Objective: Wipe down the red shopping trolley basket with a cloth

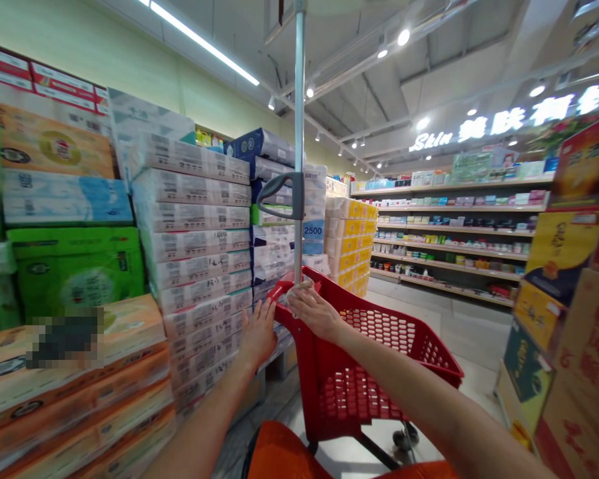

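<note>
In front of me stands a red plastic shopping cart with a perforated basket. My right hand presses a crumpled whitish cloth against its handle, close to the foot of a metal pole. The cloth is partly hidden under the fingers. At the left end of the handle is my left hand, its fingers stretched out and apart, fingertips touching or very near the red plastic. Higher up, a grey loop grip is fixed to the pole.
Tall stacks of white wrapped packs and orange packs line the left side. Cartons are piled at the right. Stocked shelves stand beyond the cart. Something orange is at the bottom edge.
</note>
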Available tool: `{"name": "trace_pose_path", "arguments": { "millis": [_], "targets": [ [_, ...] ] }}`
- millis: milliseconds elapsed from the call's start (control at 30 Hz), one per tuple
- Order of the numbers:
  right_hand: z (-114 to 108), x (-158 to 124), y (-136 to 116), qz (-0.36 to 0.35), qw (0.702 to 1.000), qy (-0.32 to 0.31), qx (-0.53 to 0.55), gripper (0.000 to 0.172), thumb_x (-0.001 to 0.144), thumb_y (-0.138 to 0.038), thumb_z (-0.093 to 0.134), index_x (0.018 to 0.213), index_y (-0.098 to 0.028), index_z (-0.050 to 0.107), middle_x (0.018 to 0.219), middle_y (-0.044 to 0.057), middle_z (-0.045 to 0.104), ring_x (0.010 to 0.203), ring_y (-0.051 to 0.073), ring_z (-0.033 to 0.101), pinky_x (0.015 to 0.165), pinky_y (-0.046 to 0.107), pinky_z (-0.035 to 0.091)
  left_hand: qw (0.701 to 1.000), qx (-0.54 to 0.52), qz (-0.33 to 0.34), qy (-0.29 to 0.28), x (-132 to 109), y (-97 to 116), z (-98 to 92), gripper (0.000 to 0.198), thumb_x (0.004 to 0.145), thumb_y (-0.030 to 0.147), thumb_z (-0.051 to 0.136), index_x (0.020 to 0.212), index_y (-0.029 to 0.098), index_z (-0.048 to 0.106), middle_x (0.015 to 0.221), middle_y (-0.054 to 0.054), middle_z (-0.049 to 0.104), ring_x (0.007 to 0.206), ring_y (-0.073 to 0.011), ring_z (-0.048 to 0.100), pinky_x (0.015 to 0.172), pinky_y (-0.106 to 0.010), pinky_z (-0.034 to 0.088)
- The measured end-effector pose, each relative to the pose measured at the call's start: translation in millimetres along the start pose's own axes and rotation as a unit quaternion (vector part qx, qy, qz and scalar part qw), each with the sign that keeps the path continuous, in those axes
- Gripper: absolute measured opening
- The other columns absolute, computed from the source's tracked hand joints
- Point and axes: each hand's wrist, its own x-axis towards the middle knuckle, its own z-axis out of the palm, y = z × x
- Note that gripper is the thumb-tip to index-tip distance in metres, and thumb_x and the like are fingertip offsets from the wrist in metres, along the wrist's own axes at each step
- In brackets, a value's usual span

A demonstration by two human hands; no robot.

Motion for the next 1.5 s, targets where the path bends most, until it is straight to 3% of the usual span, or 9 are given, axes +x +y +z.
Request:
{"name": "trace_pose_path", "arguments": {
  "millis": [200,433,633,700,867,933,1200,1400,1500],
  "targets": [
    [-11,23,16,0.076,0.997,0.019,0.005,0.040,0.086,-0.008,0.034,0.124,-0.014,0.044,0.134,0.007,0.040,0.129,0.024,0.020,0.105,0.046,0.024,1.000,-0.005,-0.014,0.000,0,3,-0.7,0.069,0.067,0.015,0.046,0.134,0.016,0.025,0.143,-0.006,0.023,0.131,-0.0259,0.017,0.105,-0.055,0.011],
    [7,-11,-13,0.013,0.999,-0.011,0.034,0.039,0.086,-0.010,0.036,0.124,-0.012,0.044,0.129,0.008,0.046,0.125,0.021,0.032,0.103,0.043,0.029,1.000,-0.007,-0.003,-0.012,-2,2,-5.6,0.070,0.067,0.014,0.048,0.133,0.017,0.026,0.142,-0.006,0.025,0.131,-0.0258,0.018,0.104,-0.056,0.011],
    [-3,15,-4,0.124,0.991,-0.005,0.046,0.043,0.084,-0.009,0.037,0.127,-0.015,0.042,0.134,0.006,0.039,0.130,0.022,0.020,0.105,0.044,0.023,1.000,-0.010,-0.004,0.008,-3,2,-2.1,0.070,0.068,0.015,0.046,0.134,0.017,0.024,0.143,-0.006,0.024,0.131,-0.0258,0.017,0.105,-0.055,0.009],
    [4,1,-27,0.140,0.988,-0.017,0.065,0.042,0.084,-0.009,0.038,0.126,-0.015,0.043,0.134,0.006,0.040,0.129,0.023,0.023,0.103,0.045,0.027,1.000,-0.007,-0.001,0.010,-6,2,-0.1,0.069,0.067,0.014,0.046,0.134,0.016,0.025,0.143,-0.007,0.024,0.131,-0.0258,0.017,0.105,-0.054,0.011],
    [37,-79,-116,0.138,0.980,-0.077,0.119,0.035,0.085,-0.014,0.040,0.118,-0.017,0.051,0.126,0.007,0.049,0.122,0.023,0.035,0.096,0.042,0.037,1.000,0.003,-0.009,0.022,-20,-1,11.4,0.065,0.070,0.014,0.040,0.133,0.012,0.025,0.142,-0.009,0.025,0.132,-0.0253,0.017,0.105,-0.052,0.014],
    [41,-99,-136,0.144,0.976,-0.096,0.134,0.032,0.086,-0.015,0.041,0.115,-0.018,0.054,0.121,0.006,0.053,0.118,0.021,0.041,0.094,0.039,0.040,1.000,0.006,-0.011,0.020,-26,-2,18.0,0.064,0.070,0.013,0.039,0.133,0.011,0.026,0.142,-0.009,0.026,0.131,-0.0244,0.017,0.105,-0.051,0.014],
    [24,-56,-93,0.157,0.980,-0.044,0.110,0.040,0.084,-0.011,0.038,0.124,-0.014,0.045,0.131,0.009,0.043,0.128,0.025,0.024,0.101,0.046,0.029,0.999,0.012,-0.012,0.031,-35,8,27.6,0.063,0.071,0.014,0.038,0.133,0.011,0.024,0.142,-0.011,0.026,0.132,-0.0229,0.016,0.105,-0.050,0.013],
    [46,-110,-140,0.141,0.971,-0.126,0.148,0.032,0.085,-0.014,0.041,0.114,-0.016,0.054,0.118,0.008,0.056,0.116,0.020,0.044,0.094,0.038,0.041,0.999,0.003,0.026,0.047,-41,18,27.3,0.062,0.071,0.014,0.037,0.133,0.012,0.027,0.142,-0.009,0.026,0.131,-0.0223,0.018,0.107,-0.049,0.010],
    [36,-111,-130,0.165,0.971,-0.092,0.148,0.033,0.085,-0.015,0.042,0.116,-0.018,0.053,0.121,0.007,0.053,0.121,0.021,0.038,0.097,0.039,0.038,0.998,-0.005,0.033,0.048,-42,21,30.4,0.061,0.072,0.013,0.037,0.133,0.013,0.027,0.141,-0.008,0.027,0.131,-0.0223,0.019,0.107,-0.048,0.011]
  ]
}}
